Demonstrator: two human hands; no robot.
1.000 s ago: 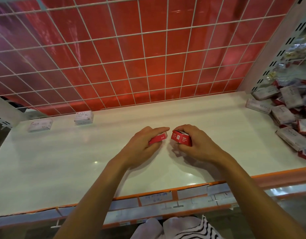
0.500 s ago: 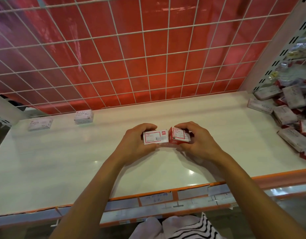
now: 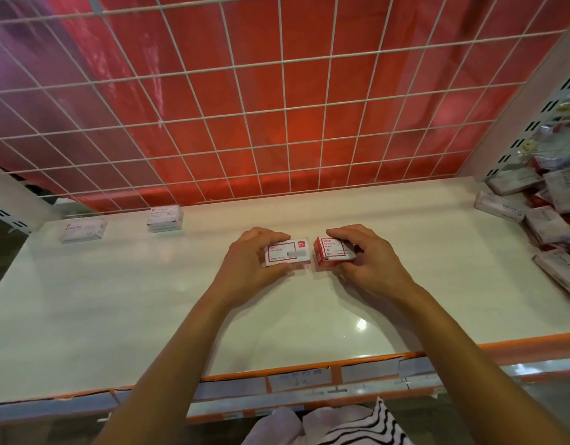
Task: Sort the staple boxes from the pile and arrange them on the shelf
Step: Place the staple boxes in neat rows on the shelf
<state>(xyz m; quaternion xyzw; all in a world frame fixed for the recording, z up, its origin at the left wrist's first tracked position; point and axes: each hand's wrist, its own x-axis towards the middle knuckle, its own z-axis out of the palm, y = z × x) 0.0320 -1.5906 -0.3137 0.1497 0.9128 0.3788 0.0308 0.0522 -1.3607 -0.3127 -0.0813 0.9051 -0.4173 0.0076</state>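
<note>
two boxes [image 3: 287, 255] sit side by side, gripped by hands [image 3: 370, 268].

Back: closed off by the white wire grid [image 3: 277, 107].
Left rear: taken up by a staples box [image 3: 81, 230] and a second white box [image 3: 165, 217], set apart along the grid.
Right end: blocked by the pile of boxes [image 3: 547, 216].
Centre: occupied by the left hand [image 3: 245, 268], gripping a white-faced box [image 3: 287, 255], and the right hand [image 3: 370, 261], gripping a red box [image 3: 333, 253].
Open room: bare shelf [image 3: 116, 300] is left on either side of the hands and behind them.
Front: bounded by the orange edge strip [image 3: 309, 369].
</note>
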